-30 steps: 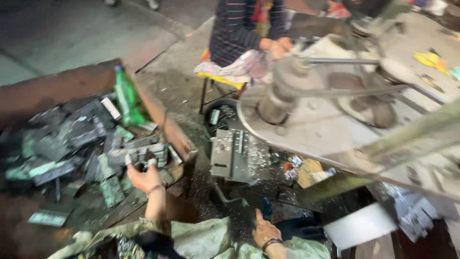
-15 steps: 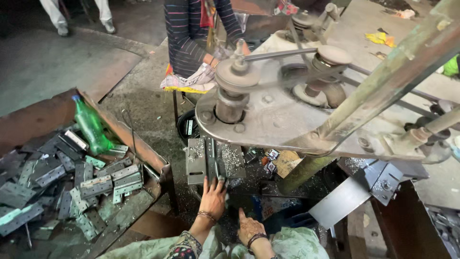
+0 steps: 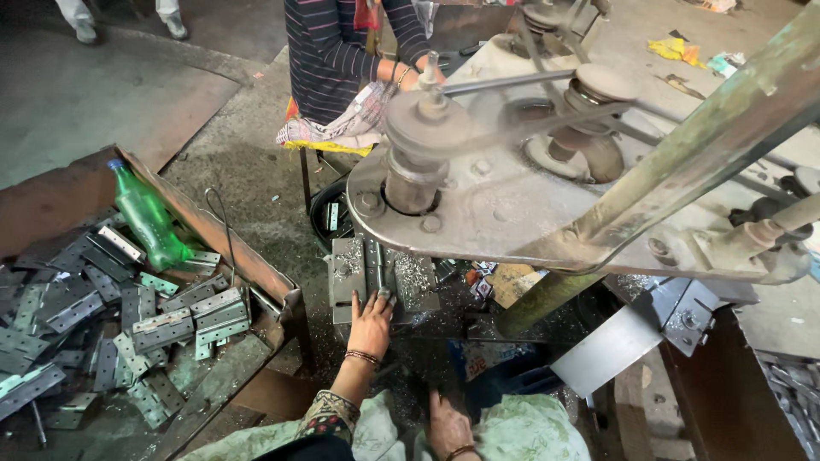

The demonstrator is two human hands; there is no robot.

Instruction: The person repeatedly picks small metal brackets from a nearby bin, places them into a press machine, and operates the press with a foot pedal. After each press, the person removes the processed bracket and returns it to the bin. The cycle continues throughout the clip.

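Left hand [image 3: 370, 324]: shown at the centre of the view, palm down and fingers spread, laid flat on the lower edge of the grey perforated steel hinge plate [image 3: 382, 275]; nothing is clasped.
Right hand [image 3: 446, 424]: shown at 6 o'clock of the left hand, resting open on the pale green cloth over the lap [image 3: 521, 431]; nothing is held.
Hinge plate: seated flat on the work bed beneath the grey cast-metal machine deck [image 3: 504, 209], strewn with bright metal shavings.
Drill spindle [image 3: 416, 162]: a dull cylindrical pulley column, placed at 12 o'clock of the plate and driven by a belt.
Rusty open metal bin [image 3: 256, 273]: set at 9 o'clock of the left hand, well apart from the plate.
Heap of grey steel hinges [image 3: 128, 320]: piled loosely inside the bin.
Green plastic bottle [image 3: 147, 215]: leaned on the bin's far wall, cap uppermost.
Second person in a striped top [image 3: 329, 51]: seated at 12 o'clock, hands on the far side of the machine.
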